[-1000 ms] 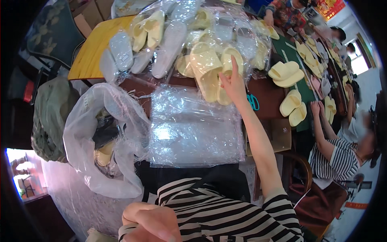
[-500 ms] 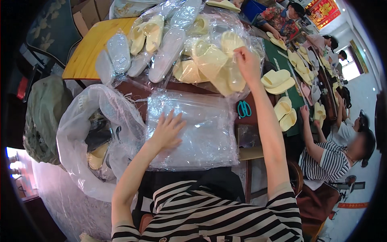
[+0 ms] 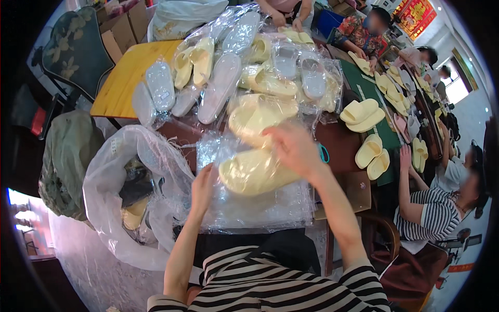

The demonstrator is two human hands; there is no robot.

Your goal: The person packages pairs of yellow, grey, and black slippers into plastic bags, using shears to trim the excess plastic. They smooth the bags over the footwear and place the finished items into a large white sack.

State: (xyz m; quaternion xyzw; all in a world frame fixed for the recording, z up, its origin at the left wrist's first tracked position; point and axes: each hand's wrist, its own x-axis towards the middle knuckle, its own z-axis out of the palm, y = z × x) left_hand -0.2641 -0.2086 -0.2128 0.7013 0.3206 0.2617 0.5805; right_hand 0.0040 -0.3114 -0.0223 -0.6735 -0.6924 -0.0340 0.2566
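Observation:
A pair of pale yellow slippers (image 3: 248,176) in a clear plastic bag is held over a flat stack of clear plastic bags (image 3: 260,210) in front of me. My right hand (image 3: 295,151), smeared by motion, grips the bagged slippers at their right side. At the left end of the bag my left hand (image 3: 201,190) is held edge-on, close to the plastic. Its fingers are mostly hidden, so whether it grips the bag is unclear. Beyond lie more bagged slippers, yellow ones (image 3: 267,80) and grey ones (image 3: 219,86).
To my left stands an open whitish sack (image 3: 104,208) with slippers inside. Teal scissors (image 3: 324,153) are partly covered by my right arm. Loose yellow slippers (image 3: 362,115) rest by a green mat (image 3: 387,174) on the right. Several people work beyond; one person's hands (image 3: 288,21) are at the far edge.
My right hand has come nearer with the bagged slippers, from the pile to above the stack. My left hand has lifted off the flat bags to the slippers' left end. Another person's hands now show beyond.

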